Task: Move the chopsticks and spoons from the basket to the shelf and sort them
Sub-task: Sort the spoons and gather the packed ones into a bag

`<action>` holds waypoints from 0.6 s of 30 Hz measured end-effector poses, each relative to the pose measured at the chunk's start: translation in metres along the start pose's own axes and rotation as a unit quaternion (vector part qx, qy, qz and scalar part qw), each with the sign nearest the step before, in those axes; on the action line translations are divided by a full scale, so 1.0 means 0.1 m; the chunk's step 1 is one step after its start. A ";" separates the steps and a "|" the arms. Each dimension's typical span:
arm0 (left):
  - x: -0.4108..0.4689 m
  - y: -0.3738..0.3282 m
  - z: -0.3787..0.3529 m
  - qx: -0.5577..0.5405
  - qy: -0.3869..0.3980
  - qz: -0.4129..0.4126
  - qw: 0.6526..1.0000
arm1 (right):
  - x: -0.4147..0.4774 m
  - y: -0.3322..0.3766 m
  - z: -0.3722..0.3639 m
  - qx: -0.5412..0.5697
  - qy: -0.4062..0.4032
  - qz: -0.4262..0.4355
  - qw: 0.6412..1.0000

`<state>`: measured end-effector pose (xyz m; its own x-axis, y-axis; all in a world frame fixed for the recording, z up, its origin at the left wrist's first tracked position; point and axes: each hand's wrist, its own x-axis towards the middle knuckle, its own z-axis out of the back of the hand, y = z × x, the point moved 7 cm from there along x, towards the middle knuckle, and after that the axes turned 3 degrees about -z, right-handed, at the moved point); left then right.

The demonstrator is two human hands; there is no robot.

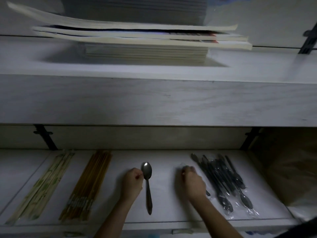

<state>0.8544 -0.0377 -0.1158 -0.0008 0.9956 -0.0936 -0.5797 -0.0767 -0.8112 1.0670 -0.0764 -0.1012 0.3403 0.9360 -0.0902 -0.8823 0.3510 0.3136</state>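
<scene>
Metal spoon (147, 184) flat on lower shelf (164, 208) | left hand (132, 182) fingers curled, pinching its bowl edge | right hand (193, 182) curled, blurred, grip unclear | wrapped black spoons (223, 179) just right | brown chopsticks (87, 188), paper-sleeved chopsticks (43, 188) left

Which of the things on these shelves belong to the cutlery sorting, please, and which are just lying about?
Job: paper-wrapped chopsticks; wooden chopsticks; bare spoon; plastic-wrapped spoons; lower shelf.
Lying about: stack of books; upper shelf; shelf bracket.
</scene>
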 end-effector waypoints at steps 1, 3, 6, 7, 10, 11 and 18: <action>0.01 -0.04 0.00 -0.018 -0.009 -0.006 1.000 | 0.03 -0.20 0.03 -0.006 -0.004 -0.031 1.000; 0.01 -0.14 -0.06 -0.064 -0.009 -0.017 0.998 | 0.04 -0.49 -0.01 -0.032 0.012 -0.069 0.997; -0.04 -0.30 -0.22 -0.128 0.021 -0.032 0.991 | 0.02 -0.65 -0.11 -0.037 0.027 -0.080 0.996; -0.05 -0.33 -0.29 -0.139 0.035 -0.031 0.989 | 0.02 -0.67 -0.12 -0.020 0.030 -0.085 0.996; -0.10 -0.40 -0.53 -0.180 0.085 -0.005 0.980 | 0.03 -0.63 -0.10 0.011 0.045 -0.085 0.995; -0.12 -0.42 -0.61 -0.199 0.100 0.012 0.975 | 0.04 -0.59 -0.10 0.027 0.049 -0.074 0.996; -0.15 -0.42 -1.10 -0.491 0.164 0.179 0.837 | -0.13 -0.20 -0.17 0.329 0.204 0.009 0.922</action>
<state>0.9689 -0.0552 -0.1436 0.2856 0.8434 -0.4551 0.3589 -0.5345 -0.7652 1.0746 -0.0950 -0.1221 0.0578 0.9209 -0.3854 -0.4523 0.3683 0.8123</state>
